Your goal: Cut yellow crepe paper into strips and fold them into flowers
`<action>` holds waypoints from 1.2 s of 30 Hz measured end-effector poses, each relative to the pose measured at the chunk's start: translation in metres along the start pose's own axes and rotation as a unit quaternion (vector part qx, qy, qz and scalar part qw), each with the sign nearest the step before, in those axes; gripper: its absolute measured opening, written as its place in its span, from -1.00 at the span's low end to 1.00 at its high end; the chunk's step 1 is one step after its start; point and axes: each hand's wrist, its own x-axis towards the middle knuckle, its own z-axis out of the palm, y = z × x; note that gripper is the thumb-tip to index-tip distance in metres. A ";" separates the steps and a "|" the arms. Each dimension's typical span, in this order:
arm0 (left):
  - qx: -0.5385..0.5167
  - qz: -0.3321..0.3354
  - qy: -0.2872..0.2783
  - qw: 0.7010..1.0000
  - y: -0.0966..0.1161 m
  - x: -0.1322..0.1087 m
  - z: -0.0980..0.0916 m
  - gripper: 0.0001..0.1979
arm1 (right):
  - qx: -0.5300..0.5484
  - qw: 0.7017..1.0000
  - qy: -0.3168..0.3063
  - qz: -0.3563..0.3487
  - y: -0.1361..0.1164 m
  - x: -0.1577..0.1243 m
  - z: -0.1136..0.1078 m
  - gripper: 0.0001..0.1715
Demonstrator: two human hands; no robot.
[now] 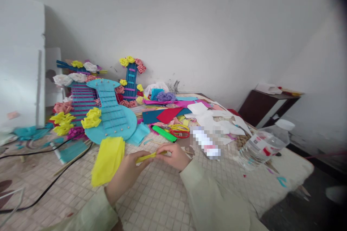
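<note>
Pinching both ends: left hand (127, 173) and right hand (173, 156) each press fingertips onto a thin yellow strip (148, 157), which spans between them just above the tiled table (157, 202). Folded yellow sheets (108, 160) sit right beside the left hand, contact unclear. Green marker (164, 133) and scissors (180, 132) lie near the right hand, blue guitar craft (112, 113) behind.

Scissors (181, 132) lie behind the paper strip (148, 157), guitar model (114, 113) left, bottle (261, 146) right.
</note>
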 end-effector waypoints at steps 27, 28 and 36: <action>-0.139 -0.095 -0.006 0.986 -0.004 0.003 -0.016 -0.67 | 0.153 0.972 0.048 0.174 0.015 0.004 -0.008 -0.59; -0.136 -0.096 0.004 0.986 -0.006 0.003 -0.021 -0.67 | 0.150 0.972 0.050 0.175 0.017 0.005 -0.009 -0.59; -0.027 -0.113 0.180 0.977 -0.038 -0.016 -0.071 -0.63 | 0.069 0.979 0.078 0.175 0.040 0.022 -0.008 -0.78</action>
